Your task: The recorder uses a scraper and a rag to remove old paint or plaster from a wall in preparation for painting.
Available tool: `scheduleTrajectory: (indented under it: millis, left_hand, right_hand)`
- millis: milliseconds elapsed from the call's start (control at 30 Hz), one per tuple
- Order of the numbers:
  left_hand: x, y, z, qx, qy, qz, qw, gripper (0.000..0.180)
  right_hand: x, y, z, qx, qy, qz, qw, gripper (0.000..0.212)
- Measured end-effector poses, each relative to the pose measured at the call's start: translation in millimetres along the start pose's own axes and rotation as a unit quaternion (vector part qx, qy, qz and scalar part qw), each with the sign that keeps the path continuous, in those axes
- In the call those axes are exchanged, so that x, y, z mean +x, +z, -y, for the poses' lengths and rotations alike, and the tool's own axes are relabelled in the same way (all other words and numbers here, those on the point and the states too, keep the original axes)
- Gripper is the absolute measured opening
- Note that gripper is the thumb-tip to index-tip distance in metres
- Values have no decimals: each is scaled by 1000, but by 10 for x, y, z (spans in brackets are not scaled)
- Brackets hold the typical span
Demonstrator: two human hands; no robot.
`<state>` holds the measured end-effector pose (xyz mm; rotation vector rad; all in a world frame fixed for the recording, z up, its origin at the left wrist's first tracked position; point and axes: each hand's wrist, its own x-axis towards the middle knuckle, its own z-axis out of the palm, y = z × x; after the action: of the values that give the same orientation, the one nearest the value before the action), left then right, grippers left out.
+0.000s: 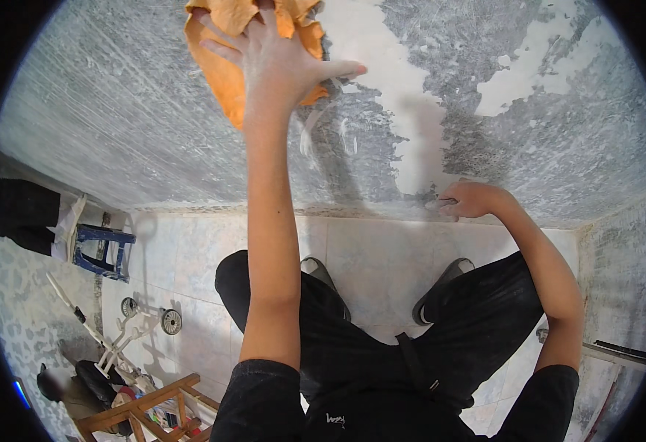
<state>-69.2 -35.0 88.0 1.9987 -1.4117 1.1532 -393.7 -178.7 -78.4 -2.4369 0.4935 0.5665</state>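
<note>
Patchy wall [139, 132] backs cropped orange cloth [221, 85] under splayed left fingers [340, 70]; right fingers [453, 210] curl, grip unclear.

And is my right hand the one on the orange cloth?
No, the left hand is on the orange cloth, while the right hand is apart from it, near the foot of the wall.

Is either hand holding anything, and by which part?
The left hand is spread on the orange cloth, fingers among its upper folds; a grip cannot be confirmed. Whether the curled right hand holds anything is unclear.
</note>
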Motion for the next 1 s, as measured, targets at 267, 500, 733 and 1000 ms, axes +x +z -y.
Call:
scheduleTrajectory:
  millis: [267, 500, 733, 1000]
  left_hand:
    - [-137, 77, -848, -214, -66, 20, 974, 114]
    - [16, -113, -487, -155, -25, 6, 988, 125]
    - [78, -209, 365, -211, -164, 11, 964, 130]
    - [34, -17, 216, -101, -57, -64, 991, 135]
  right_hand:
    - [109, 54, -80, -31, -8, 4, 999, 50]
    - [3, -71, 34, 14, 6, -5, 1000, 50]
    - [51, 13, -63, 1, -12, -14, 1000, 49]
    - [44, -7, 47, -44, -6, -17, 999, 49]
